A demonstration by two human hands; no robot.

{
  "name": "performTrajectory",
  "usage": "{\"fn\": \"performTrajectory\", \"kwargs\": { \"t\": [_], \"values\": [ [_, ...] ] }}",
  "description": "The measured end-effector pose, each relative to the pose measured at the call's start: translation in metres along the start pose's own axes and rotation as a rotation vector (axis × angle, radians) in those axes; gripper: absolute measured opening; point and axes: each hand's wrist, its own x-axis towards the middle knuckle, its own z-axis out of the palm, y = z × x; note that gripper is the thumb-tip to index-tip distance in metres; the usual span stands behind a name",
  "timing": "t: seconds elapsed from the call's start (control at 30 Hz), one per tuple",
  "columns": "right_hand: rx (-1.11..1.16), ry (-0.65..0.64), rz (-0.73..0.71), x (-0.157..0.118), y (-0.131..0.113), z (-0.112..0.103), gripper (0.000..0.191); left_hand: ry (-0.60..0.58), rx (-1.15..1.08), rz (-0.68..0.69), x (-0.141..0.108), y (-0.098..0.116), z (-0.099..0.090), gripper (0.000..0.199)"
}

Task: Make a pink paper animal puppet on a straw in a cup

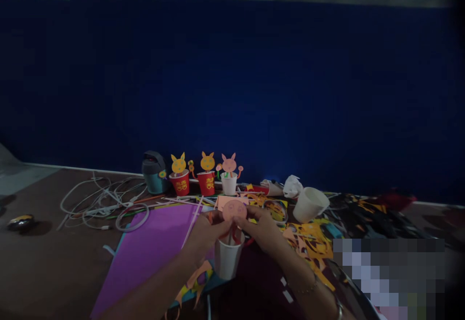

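Leftward, smooth purple paper [152, 237] lies flat beside the left hand [205, 230], whose curled fingers pinch one edge of a round pink paper face [234, 209]. Just below that disc, between the hands, is a tapered white paper cup [228, 260]; the right hand [264, 228] pinches the opposite edge, with ragged yellow paper scraps [319, 235] to its right.

I am noting a teal flask [155, 178] standing before a blue partition [232, 92], white cables [95, 207] lying tangled beside it, and a shiny rounded object [21, 222] sitting at far left.
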Motion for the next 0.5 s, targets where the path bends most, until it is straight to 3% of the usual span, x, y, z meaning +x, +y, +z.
{"fn": "performTrajectory", "kwargs": {
  "t": [0.2,0.5],
  "values": [
    [0.042,0.025,-0.018,0.000,0.001,0.001,0.021,-0.098,0.009,-0.015,0.002,0.003,-0.005,0.037],
    [-0.015,0.051,-0.002,-0.003,-0.006,0.003,0.018,-0.027,0.095,0.054,0.003,-0.001,-0.004,0.038]
  ]
}}
